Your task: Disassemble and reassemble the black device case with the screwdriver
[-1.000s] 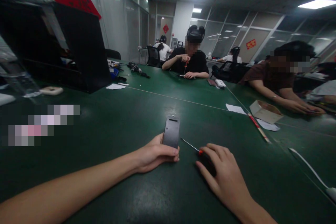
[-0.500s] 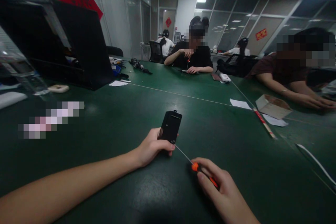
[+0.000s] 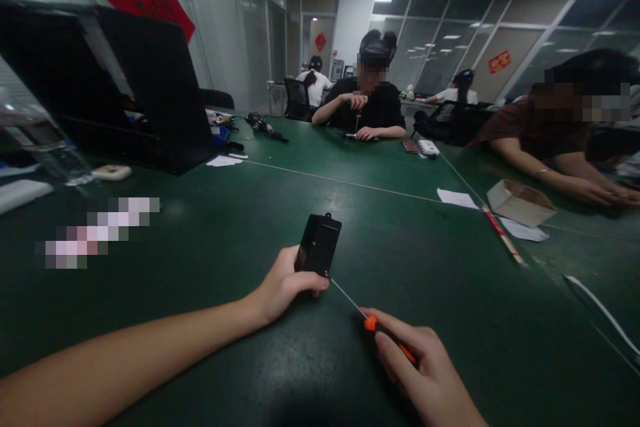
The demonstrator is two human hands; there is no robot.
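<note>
Nearest, the right hand (image 3: 433, 373) has its grip closed around the orange handle of a slim screwdriver (image 3: 387, 337). The thin shaft slants up and left until its tip meets the lower right corner of a small black casing (image 3: 320, 243). The left hand (image 3: 285, 283) pinches that casing's lower end between thumb and fingers, holding it upright over the green desk (image 3: 215, 233). Farther along the desk lie a red stick (image 3: 501, 235) and an open cardboard box (image 3: 520, 202), and a seated person (image 3: 367, 103) works at the far side.
</note>
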